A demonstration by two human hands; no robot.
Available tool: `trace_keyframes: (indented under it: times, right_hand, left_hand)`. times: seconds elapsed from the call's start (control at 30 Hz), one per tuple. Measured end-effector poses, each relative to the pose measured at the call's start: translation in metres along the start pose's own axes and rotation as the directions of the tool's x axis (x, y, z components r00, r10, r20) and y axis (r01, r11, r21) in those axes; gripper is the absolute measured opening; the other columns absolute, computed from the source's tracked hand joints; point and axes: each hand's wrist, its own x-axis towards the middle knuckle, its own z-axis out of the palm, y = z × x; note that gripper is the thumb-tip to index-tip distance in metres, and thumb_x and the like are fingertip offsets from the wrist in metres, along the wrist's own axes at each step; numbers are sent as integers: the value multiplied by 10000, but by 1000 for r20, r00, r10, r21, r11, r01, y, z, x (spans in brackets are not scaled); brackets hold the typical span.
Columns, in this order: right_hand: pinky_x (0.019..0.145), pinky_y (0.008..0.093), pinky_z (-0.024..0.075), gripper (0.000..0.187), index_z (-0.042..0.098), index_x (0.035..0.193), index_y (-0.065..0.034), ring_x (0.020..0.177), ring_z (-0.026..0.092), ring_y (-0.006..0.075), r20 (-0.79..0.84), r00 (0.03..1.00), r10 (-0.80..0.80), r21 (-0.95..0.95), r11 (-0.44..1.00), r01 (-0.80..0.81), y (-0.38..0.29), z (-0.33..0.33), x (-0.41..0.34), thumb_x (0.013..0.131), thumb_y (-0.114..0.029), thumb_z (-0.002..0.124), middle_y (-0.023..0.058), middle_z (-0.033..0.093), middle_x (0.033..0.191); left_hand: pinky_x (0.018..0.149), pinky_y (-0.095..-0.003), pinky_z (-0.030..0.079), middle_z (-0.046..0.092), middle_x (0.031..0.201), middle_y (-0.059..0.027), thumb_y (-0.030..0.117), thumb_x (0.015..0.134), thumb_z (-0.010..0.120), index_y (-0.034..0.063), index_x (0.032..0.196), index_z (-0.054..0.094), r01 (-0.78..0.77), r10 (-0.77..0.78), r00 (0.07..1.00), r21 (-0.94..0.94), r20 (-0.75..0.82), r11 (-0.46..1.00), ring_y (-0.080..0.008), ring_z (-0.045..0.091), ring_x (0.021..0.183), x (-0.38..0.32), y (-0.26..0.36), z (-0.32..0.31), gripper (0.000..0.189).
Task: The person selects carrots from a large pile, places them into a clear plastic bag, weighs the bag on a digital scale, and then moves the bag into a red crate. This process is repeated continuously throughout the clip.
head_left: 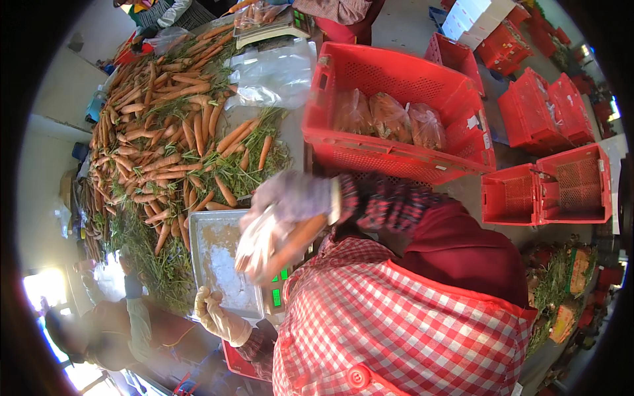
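My right hand, in a greyish glove, is blurred as it grips a clear plastic bag of carrots. The bag hangs above the metal pan of a weighing scale, and one thick carrot shows along its near side. At the pan's lower left corner is my left hand, in a cream glove with its fingers curled. Whether those fingers touch the rim cannot be told. Lit green digits show on the scale's display, partly covered by the bag and my checked apron.
Loose carrots with green tops cover the table. Beyond lie clear plastic bags and another scale. A red crate holding bagged carrots stands to my right; more red crates sit behind. Other people work around the table.
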Motion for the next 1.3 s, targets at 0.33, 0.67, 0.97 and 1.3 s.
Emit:
trace_keyframes:
  times: [0.33, 0.67, 0.97, 1.3]
  right_hand:
    - [859, 300, 494, 165, 650, 1003, -21, 936, 612, 161, -587, 776, 229, -24, 954, -300, 36, -216, -121, 848, 2, 598, 48, 649, 967]
    - [894, 411, 508, 323, 684, 1111, -56, 963, 676, 308, -278, 471, 837, 6, 492, -871, 257, -272, -184, 950, -310, 567, 178, 693, 1119]
    - [706, 329, 528, 199, 704, 962, -63, 753, 650, 190, 16, 718, 696, -256, 697, -670, 253, -260, -135, 943, -228, 594, 95, 693, 878]
    - [889, 482, 487, 730, 706, 1059, -26, 944, 664, 389, 350, 471, 810, -899, 431, -73, 197, -170, -42, 931, -672, 392, 203, 706, 953]
  left_hand:
    - [778, -273, 460, 638, 995, -58, 119, 969, 546, 17, 1095, 640, 60, -60, 998, 66, 2, 996, -129, 562, 815, 2, -11, 7, 187]
    - [787, -267, 479, 657, 1046, -58, 84, 961, 568, 29, 1084, 649, 139, -138, 990, -25, 8, 990, -120, 577, 808, -6, -13, 10, 157]
    - [795, -254, 474, 662, 1030, -51, 75, 952, 587, 14, 1078, 654, 139, -142, 987, -44, -72, 989, -114, 585, 812, -22, -11, -1, 156]
    - [796, -250, 497, 668, 1103, -68, 37, 963, 594, 13, 1113, 636, 169, -198, 965, -166, -172, 971, -114, 610, 831, -52, -24, -26, 158]
